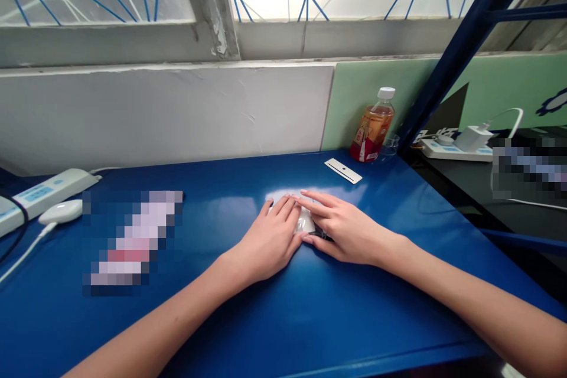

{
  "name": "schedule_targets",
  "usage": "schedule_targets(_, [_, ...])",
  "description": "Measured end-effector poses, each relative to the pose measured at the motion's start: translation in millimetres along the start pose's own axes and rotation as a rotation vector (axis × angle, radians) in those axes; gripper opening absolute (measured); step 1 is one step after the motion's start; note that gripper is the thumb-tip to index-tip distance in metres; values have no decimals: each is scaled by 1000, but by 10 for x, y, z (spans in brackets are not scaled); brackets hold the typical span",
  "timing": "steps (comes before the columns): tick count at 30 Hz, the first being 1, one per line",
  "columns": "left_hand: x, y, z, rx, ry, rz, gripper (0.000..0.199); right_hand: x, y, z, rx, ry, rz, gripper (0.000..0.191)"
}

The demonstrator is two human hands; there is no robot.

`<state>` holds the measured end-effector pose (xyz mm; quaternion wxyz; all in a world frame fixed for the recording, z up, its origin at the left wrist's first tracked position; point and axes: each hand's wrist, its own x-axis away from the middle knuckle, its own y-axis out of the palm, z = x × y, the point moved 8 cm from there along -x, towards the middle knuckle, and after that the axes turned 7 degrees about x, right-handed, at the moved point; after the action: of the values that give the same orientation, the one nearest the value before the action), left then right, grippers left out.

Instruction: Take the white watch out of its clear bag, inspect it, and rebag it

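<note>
On the blue desk [283,319] a small white, shiny object [305,222] with a dark edge lies between my hands. Its kind is unclear, since my fingers cover most of it. My left hand [273,236] rests over its left side, fingers stretched out flat and the thumb near its front edge. From the other side, my right hand [343,227] touches it with fingers spread, the thumb low and close to my left thumb. Just behind my hands lies a flat white card [343,170] with a dark slot and dot.
A bottle of amber drink [374,127] with a white cap stands at the back right by a blue post [469,41]. To the left lie a blurred-out flat object [137,242], a white round charger [62,211] and a power strip [48,192]. Another power strip [460,149] is at right.
</note>
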<state>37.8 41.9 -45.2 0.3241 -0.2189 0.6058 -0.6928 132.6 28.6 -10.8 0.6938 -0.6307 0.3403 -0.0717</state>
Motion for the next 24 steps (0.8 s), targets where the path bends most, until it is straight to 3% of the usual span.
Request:
schedule_targets(10, [2, -23, -24, 36, -43, -15, 57, 125, 8, 367, -82, 186, 81, 28])
schedule_targets(15, [3, -48, -11, 69, -51, -15, 56, 154, 61, 569, -90, 215, 114, 39])
schedule_targets(24, [24, -79, 49, 204, 51, 24, 54, 138, 55, 506, -148, 135, 89, 32])
